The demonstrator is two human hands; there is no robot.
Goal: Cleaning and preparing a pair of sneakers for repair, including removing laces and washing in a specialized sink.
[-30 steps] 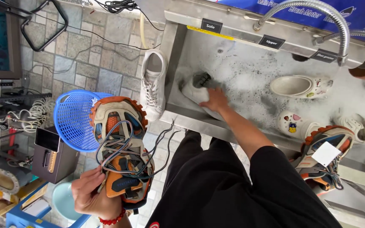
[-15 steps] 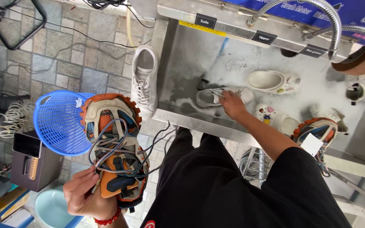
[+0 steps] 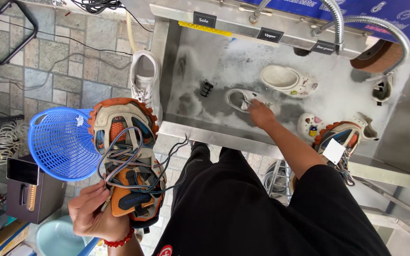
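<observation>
My left hand (image 3: 91, 213) holds an orange, grey and blue sneaker (image 3: 128, 156) up by its heel, loose laces hanging over it. My right hand (image 3: 261, 114) reaches into the soapy steel sink (image 3: 205, 130) and grips a white sneaker (image 3: 239, 99) lying on the sink floor. A small black brush (image 3: 206, 88) lies in the suds to the left of that shoe. A white clog (image 3: 285, 78) with coloured charms lies just beyond my right hand.
A blue plastic basket (image 3: 58, 142) sits on the tiled floor at left. Another white sneaker (image 3: 144, 80) rests on the sink's left outer edge. A second orange sneaker (image 3: 340, 137) and a charm-covered clog (image 3: 309, 125) sit at the sink's right front. Faucet hoses (image 3: 338, 19) arch above.
My right hand has moved from the brush at the sink's left onto the white sneaker further right. The brush now lies loose in the suds. The left hand still holds the orange sneaker.
</observation>
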